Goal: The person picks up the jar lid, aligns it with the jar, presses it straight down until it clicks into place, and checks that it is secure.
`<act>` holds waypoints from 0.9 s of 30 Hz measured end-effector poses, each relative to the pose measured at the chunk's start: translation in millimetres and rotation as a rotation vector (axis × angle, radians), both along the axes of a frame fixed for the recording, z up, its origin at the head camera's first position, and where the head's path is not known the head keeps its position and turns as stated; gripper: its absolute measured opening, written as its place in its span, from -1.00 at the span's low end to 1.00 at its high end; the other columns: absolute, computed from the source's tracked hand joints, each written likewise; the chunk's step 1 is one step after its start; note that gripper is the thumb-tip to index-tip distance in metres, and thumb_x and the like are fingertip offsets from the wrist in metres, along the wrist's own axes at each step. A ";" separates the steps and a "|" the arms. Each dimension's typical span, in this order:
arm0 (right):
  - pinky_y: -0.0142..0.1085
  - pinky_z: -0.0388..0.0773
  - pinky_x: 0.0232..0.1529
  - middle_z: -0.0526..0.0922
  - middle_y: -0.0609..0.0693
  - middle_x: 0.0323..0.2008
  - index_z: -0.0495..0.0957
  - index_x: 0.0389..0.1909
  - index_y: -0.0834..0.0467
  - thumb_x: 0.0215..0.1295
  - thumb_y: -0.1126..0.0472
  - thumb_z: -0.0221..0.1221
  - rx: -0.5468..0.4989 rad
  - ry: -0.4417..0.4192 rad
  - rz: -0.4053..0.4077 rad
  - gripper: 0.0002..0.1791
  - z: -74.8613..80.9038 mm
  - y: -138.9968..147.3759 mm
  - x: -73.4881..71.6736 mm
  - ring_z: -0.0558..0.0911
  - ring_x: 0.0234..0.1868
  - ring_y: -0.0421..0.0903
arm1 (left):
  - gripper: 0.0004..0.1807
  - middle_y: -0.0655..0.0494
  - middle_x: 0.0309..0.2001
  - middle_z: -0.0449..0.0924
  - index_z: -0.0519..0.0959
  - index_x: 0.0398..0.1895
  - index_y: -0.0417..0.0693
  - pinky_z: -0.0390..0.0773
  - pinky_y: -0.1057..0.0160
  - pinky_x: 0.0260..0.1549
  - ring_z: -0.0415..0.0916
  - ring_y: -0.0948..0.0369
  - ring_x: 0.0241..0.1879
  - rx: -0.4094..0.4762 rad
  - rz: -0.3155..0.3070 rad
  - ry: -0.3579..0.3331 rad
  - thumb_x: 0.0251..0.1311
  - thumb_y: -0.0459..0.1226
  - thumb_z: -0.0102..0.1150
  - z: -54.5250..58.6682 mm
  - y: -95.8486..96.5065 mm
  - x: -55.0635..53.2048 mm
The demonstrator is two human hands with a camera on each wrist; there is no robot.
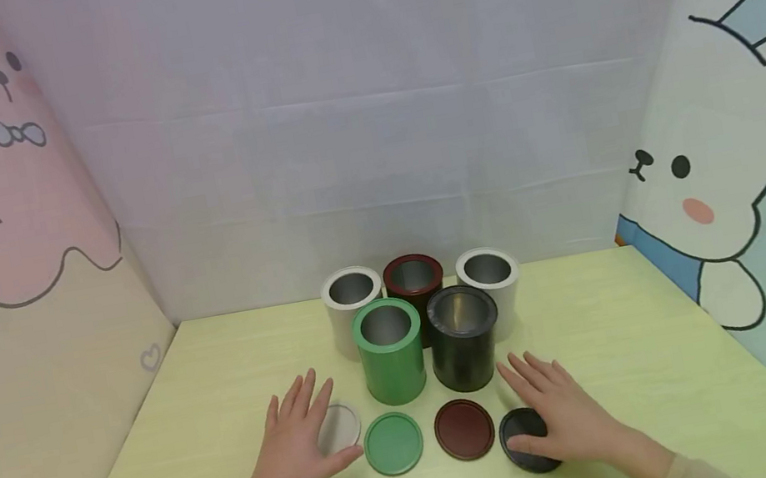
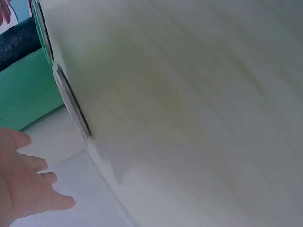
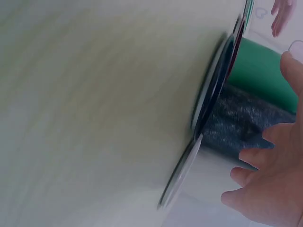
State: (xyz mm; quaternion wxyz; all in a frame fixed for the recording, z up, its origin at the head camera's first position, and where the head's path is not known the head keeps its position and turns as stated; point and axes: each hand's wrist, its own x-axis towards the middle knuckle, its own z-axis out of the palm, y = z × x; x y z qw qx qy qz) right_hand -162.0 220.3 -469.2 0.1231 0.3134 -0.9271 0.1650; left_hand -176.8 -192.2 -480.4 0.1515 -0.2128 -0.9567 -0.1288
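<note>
My left hand (image 1: 295, 450) hovers with spread fingers over a white lid (image 1: 341, 429), partly covering it. Fingers likewise spread, my right hand (image 1: 568, 415) is above a black lid (image 1: 528, 451), thumb overlapping it. A second white lid (image 3: 182, 172) shows in the right wrist view, hidden under that hand in the head view. Between the hands lie a green lid (image 1: 394, 443) and a dark red lid (image 1: 464, 429). Behind them stand a green can (image 1: 394, 368) and a black can (image 1: 463, 356), both without lids. Neither hand holds anything.
A white can (image 1: 348, 329) at left, a dark red can (image 1: 416, 288) and another white can (image 1: 508, 303) at right form the back row, all open-topped. Cloth walls enclose the pale yellow table (image 1: 181, 442) at the back and both sides.
</note>
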 end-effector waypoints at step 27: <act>-0.04 0.43 0.23 0.39 0.05 0.35 0.32 0.43 0.18 0.16 -0.25 0.34 -0.087 -0.102 0.281 -0.08 -1.3 -90.7 -12.1 0.35 0.34 0.04 | 0.12 -0.29 0.31 0.37 0.46 0.30 -0.23 0.36 -0.31 0.11 0.33 -0.24 0.25 0.177 -0.082 -0.006 -0.29 0.29 0.50 -9.4 -25.3 -7.3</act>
